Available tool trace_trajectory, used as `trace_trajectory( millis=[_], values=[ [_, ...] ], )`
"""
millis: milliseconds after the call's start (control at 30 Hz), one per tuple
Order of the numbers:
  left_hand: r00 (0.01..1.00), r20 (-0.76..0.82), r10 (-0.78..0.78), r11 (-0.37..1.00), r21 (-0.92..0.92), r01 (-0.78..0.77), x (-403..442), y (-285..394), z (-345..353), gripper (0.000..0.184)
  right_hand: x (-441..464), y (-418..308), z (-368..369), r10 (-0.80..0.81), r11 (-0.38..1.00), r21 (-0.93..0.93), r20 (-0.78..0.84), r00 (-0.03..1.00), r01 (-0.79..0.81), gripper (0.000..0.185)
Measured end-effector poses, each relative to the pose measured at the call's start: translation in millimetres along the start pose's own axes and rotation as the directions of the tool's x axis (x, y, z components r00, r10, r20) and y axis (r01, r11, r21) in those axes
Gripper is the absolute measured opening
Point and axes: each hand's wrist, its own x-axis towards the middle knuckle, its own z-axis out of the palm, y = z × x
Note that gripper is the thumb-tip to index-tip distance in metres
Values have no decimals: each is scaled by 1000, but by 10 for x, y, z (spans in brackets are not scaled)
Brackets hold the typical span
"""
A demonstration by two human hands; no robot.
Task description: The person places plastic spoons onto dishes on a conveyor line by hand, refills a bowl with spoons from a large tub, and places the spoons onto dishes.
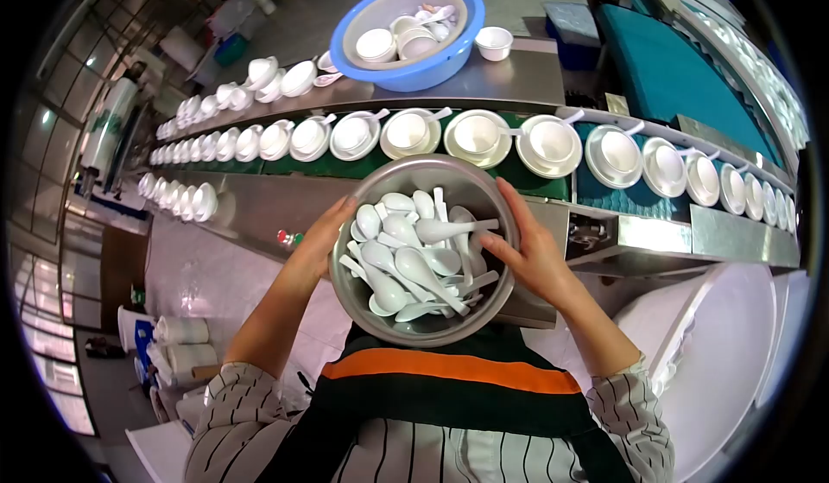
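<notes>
Both my hands hold a round metal bowl [425, 168] in front of my apron, at the near side of the conveyor. My left hand [332, 232] grips its left side, with most of the fingers hidden. On the right side, my right hand [528, 245] has its thumb over the rim and its fingers along the outer wall. Inside the bowl lies a heap of white soup spoons [419, 267], pointing in many directions. Just beyond it, a row of white plates with bowls and spoons [477, 135] stands on the green belt [324, 166].
A blue basin [471, 16] with white bowls and spoons stands on the metal ledge behind the belt, beside a white cup [494, 44]. Stacked white bowls [200, 202] sit at the left. A large white tub [734, 345] is at my right, and a teal belt [682, 77] runs behind.
</notes>
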Motion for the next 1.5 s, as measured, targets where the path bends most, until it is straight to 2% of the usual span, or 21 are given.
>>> trace_trajectory(
  millis=[67, 100, 167, 233, 333, 467, 500, 533, 567, 633, 700, 767, 833, 867, 967, 1133, 1233, 1300, 1367, 1400, 1500],
  values=[
    [998, 64, -24, 997, -69, 29, 1, 26, 128, 37, -80, 79, 75, 11, 997, -72, -98, 995, -18, 64],
    [992, 120, -45, 995, -89, 56, 15, 33, 156, 36, -123, 10, 49, 113, 994, 10, -118, 987, -113, 60],
    [971, 233, -53, 985, -146, 89, 132, -26, 197, 34, -224, -3, -14, 125, 992, 7, -219, 968, -126, 55],
    [959, 275, -67, 987, -120, 103, 109, -20, 338, 34, -356, -171, -8, 259, 965, 125, -305, 916, -231, 50],
    [932, 355, -75, 991, -78, 110, 165, -99, 322, 36, -558, -300, 204, 275, 960, 65, -415, 867, -273, 51],
    [904, 416, 100, 966, 176, -188, 283, -158, 226, 39, -733, -455, 382, 268, 902, -191, -452, 851, -386, 58],
    [876, 375, 304, 825, 356, -439, 313, -167, 229, 47, -748, -480, 404, 288, 861, -262, -454, 843, -435, 61],
    [760, 347, 550, 577, 500, -646, 283, -170, 213, 53, -758, -476, 447, 92, 678, -630, -439, 894, -379, 66],
    [557, 344, 756, 260, 623, -738, 181, -80, 197, 60, -675, -616, 501, -54, 465, -819, -405, 913, -336, 68],
    [302, 705, 641, -24, 412, -911, -1, 136, 202, 78, -561, -803, 536, -89, 457, -865, -278, 956, -209, 67],
    [192, 938, 287, -88, 225, -970, -28, -43, 254, 93, -489, -692, 506, -19, 611, -791, 3, 1000, 14, 67],
    [247, 968, 41, -256, 249, -934, -106, -36, 332, 90, -428, -369, 526, 59, 530, -847, 97, 994, 51, 72],
    [326, 945, -20, -258, 310, -915, -48, -132, 469, 94, -340, -147, 540, 122, 379, -920, 153, 981, 96, 76],
    [284, 956, 71, -305, 292, -907, -65, -137, 523, 79, -263, -84, 579, 72, 273, -943, 219, 973, 192, 73],
    [391, 920, -3, -233, 379, -895, -181, -117, 708, 64, -239, -254, 490, 178, 263, -941, 266, 947, 214, 75],
    [455, 880, 138, 169, 432, -886, -114, -87, 585, 38, -379, -348, 524, 295, 695, -715, 188, 937, -75, 68],
    [516, 846, 136, 414, 424, -805, -179, 27, 598, 24, -420, -728, 417, 301, 846, -502, 174, 938, -178, 66],
    [645, 760, -83, 494, 593, -636, -202, 248, 633, 27, -454, -747, 410, 357, 884, -360, 104, 928, -300, 67],
    [550, 832, 69, 345, 497, -796, -129, 242, 610, 44, -465, -722, 416, 333, 901, -295, -2, 943, -319, 69],
    [488, 861, 145, 258, 443, -858, -101, 235, 598, 52, -492, -532, 479, 186, 910, -373, -21, 982, -180, 83],
    [409, 904, 127, 130, 394, -910, -85, 144, 562, 79, -492, -460, 583, 164, 763, -642, 93, 982, -67, 97]
  ],
)
